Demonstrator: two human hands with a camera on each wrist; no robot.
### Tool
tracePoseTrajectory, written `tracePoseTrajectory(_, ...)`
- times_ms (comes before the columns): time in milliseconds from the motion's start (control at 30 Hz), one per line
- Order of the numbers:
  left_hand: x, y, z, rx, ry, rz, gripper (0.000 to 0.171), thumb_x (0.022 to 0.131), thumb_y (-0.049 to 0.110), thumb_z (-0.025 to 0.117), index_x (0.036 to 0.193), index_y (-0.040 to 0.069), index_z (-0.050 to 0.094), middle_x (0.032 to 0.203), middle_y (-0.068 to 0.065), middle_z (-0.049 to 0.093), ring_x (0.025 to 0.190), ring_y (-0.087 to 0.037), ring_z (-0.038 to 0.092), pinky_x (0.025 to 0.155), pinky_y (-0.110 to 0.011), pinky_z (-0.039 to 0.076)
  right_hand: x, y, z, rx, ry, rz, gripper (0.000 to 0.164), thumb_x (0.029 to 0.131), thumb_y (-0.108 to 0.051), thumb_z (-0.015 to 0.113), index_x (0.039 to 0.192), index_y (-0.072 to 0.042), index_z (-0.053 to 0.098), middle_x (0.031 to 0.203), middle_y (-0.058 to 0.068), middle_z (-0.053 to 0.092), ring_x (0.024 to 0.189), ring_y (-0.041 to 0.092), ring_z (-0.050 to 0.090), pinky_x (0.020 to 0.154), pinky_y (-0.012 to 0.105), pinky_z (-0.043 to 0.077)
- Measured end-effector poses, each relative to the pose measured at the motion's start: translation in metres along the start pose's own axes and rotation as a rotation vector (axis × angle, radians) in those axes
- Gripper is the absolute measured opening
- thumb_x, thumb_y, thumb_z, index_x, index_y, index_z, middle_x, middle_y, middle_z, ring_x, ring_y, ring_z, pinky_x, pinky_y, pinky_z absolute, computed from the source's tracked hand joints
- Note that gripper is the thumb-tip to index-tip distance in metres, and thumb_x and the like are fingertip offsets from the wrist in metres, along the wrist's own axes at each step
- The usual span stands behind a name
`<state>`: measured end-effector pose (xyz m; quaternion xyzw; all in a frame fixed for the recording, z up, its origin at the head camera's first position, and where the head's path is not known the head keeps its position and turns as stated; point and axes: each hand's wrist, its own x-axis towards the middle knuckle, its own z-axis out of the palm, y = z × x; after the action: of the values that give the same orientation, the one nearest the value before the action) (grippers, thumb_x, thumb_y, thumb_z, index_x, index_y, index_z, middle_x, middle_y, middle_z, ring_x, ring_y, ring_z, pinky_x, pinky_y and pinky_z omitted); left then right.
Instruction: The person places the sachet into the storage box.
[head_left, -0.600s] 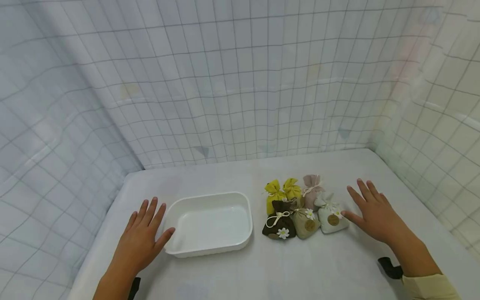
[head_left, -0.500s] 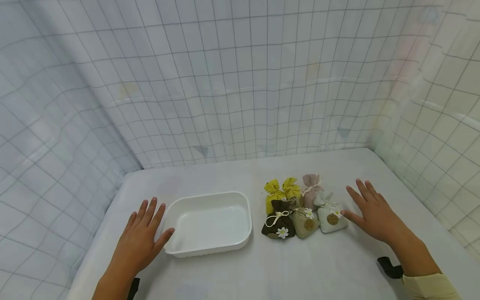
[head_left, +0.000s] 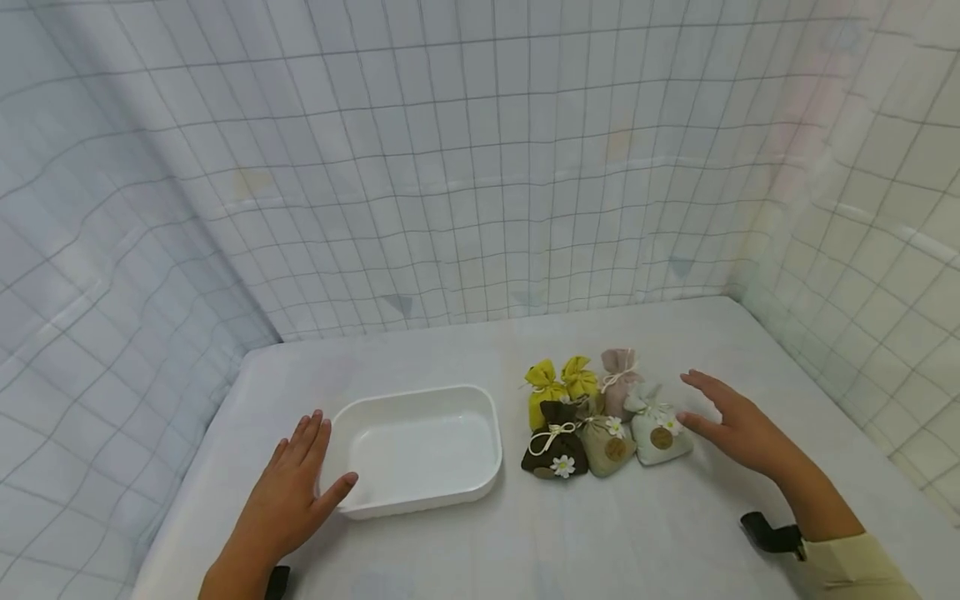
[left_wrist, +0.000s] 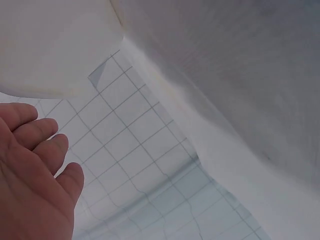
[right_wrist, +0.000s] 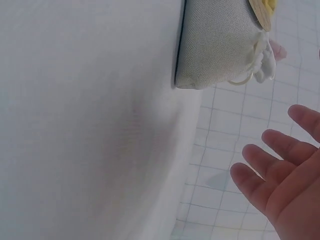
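A white rectangular basin [head_left: 423,504] sits on the table, with my left hand [head_left: 281,504] at its left side, fingers straight and thumb over the near left corner. To the basin's right lie several small drawstring pouches: a dark brown pouch [head_left: 551,454], a tan pouch [head_left: 602,454], a pale grey-white pouch [head_left: 648,446], a pinkish pouch [head_left: 617,400] and two yellow pouches behind. My right hand [head_left: 738,429] is just right of the pale pouch, thumb and fingers apart, holding nothing. In the right wrist view the pale pouch [right_wrist: 215,47] stands beyond the relaxed fingertips [right_wrist: 245,172].
The white-covered table [head_left: 487,550] is bounded by grid-patterned white curtains [head_left: 465,208] at the back and both sides. A dark wrist strap piece [head_left: 768,533] juts from the right forearm, near a pale yellow sleeve [head_left: 855,567].
My left hand has moved slightly right and closer to the basin, its fingers drawn together. My right hand has turned sideways, its spread fingers now lined up above the thumb. The pouches stay put.
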<state>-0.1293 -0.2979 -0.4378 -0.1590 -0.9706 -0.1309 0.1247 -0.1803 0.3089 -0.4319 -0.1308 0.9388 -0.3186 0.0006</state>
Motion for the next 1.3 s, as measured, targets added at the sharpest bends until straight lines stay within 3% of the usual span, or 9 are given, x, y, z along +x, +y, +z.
tracePoseTrajectory(267,0.002,0.003,0.001,0.004,-0.108,-0.028,0.093,0.095,0.057,0.058,0.154,-0.007,0.025,0.161,-0.022,0.021,0.149,-0.038,0.015,0.116,-0.059,0.016,-0.002,0.005,0.005,0.124,-0.004,0.075,0.064,0.101,-0.036,0.059,0.151,-0.001,0.037,0.145,0.031,0.044,0.127,0.055,0.045,0.097,0.064,0.043)
tracePoseTrajectory(767,-0.005,0.003,0.009,-0.014,-0.099,-0.021,0.086,0.098,0.052,0.056,0.153,-0.007,0.028,0.161,-0.021,0.023,0.149,-0.038,0.017,0.117,-0.058,0.017,0.001,0.008,0.007,0.217,0.011,0.098,0.059,0.102,-0.033,0.058,0.147,0.001,0.041,0.145,0.025,0.047,0.13,0.047,0.045,0.098,0.063,0.043)
tracePoseTrajectory(1100,-0.005,0.001,0.009,-0.014,-0.108,-0.026,0.086,0.098,0.053,0.056,0.153,-0.007,0.027,0.161,-0.021,0.022,0.149,-0.038,0.015,0.116,-0.059,0.019,0.009,0.016,0.013,0.214,0.024,0.078,0.053,0.101,-0.033,0.06,0.137,0.004,0.051,0.136,0.024,0.056,0.124,0.044,0.053,0.096,0.057,0.047)
tracePoseTrajectory(1300,-0.005,0.002,0.009,-0.015,-0.106,-0.026,0.086,0.098,0.053,0.056,0.153,-0.007,0.027,0.161,-0.021,0.022,0.149,-0.038,0.015,0.117,-0.057,0.018,0.014,0.016,0.016,0.232,-0.033,0.1,0.053,0.1,-0.035,0.062,0.135,0.003,0.053,0.135,0.023,0.056,0.121,0.043,0.055,0.093,0.054,0.05)
